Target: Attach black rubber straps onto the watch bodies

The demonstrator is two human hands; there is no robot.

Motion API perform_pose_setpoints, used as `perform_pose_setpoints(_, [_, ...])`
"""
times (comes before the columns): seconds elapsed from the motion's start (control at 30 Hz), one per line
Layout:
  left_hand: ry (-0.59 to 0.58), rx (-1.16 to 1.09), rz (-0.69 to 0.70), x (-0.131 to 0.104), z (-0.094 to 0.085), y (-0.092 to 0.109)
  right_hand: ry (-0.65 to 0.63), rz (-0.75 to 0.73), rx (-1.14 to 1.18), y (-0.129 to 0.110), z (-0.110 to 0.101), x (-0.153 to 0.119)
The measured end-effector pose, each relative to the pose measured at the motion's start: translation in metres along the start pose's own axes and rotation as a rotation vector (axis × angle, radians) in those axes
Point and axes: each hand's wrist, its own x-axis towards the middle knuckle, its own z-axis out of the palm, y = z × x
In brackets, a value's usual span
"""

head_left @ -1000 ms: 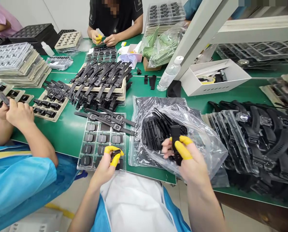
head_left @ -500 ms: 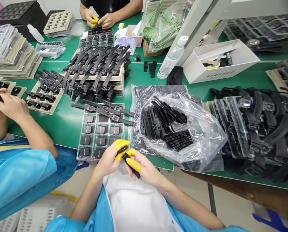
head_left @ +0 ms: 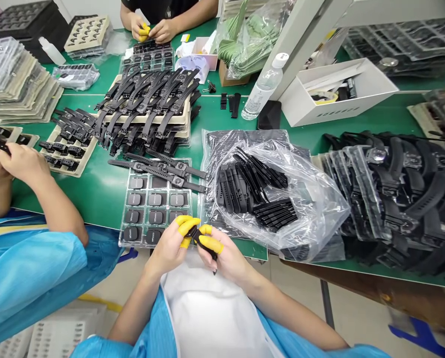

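My left hand [head_left: 173,241], with yellow finger covers, pinches a small black watch case [head_left: 193,232] near my lap. Opposite it, my right hand [head_left: 222,251] grips a black strap [head_left: 206,247], whose end meets the case; the fingers hide the joint. Just beyond my left hand lies a clear tray [head_left: 142,208] of square dark watch pieces, with several strapped watches [head_left: 163,171] across its far end. An open plastic bag [head_left: 312,199] of black straps [head_left: 277,215] is on the table to the right.
Trays heaped with strapped watches [head_left: 148,99] stand farther back. A bottle [head_left: 265,87], a phone [head_left: 269,115] and a white box [head_left: 338,107] are behind the bag. More watches [head_left: 424,199] fill the right side. A co-worker's hands [head_left: 24,161] are at left, another person's [head_left: 151,31] opposite.
The case and strap have come together between my fingers, where they were slightly apart. My right hand has shifted slightly right. The left co-worker's hands have moved a little right.
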Motion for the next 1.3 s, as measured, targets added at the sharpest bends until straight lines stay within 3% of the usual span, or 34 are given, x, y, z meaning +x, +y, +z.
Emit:
perform_pose_setpoints(0.17, [-0.127,-0.036,-0.024,-0.001,-0.009,0.005,0.038,0.032,0.074,-0.006,0.004,-0.001])
perform_pose_setpoints(0.37, [-0.173,0.166,-0.025,0.0,-0.013,0.007,0.041,0.086,0.032,-0.008,0.003,-0.002])
perform_pose_setpoints(0.47, [-0.21,0.157,-0.014,0.0,-0.015,0.006,0.024,0.065,-0.018,-0.004,0.001,-0.001])
perform_pose_setpoints(0.67, [-0.145,-0.018,-0.021,-0.007,-0.015,-0.001,-0.011,-0.016,-0.084,-0.001,-0.002,0.0])
perform_pose_setpoints(0.73, [-0.061,-0.056,-0.082,-0.011,-0.01,-0.005,-0.01,-0.048,-0.102,-0.002,-0.001,0.001])
perform_pose_setpoints(0.83, [0.154,-0.135,-0.152,-0.017,0.002,-0.009,-0.018,-0.092,-0.191,-0.003,-0.001,0.002])
perform_pose_setpoints(0.97, [0.41,-0.318,-0.225,-0.017,0.01,-0.006,-0.108,-0.026,-0.243,-0.005,0.0,0.003])
perform_pose_setpoints(1.13, [0.808,-0.613,-0.36,-0.001,-0.013,0.001,-0.137,0.075,-0.39,-0.013,-0.001,0.001])
perform_pose_setpoints(1.3, [0.948,-0.618,-0.415,0.013,-0.029,0.001,-0.101,0.024,-0.555,-0.023,0.001,0.002])
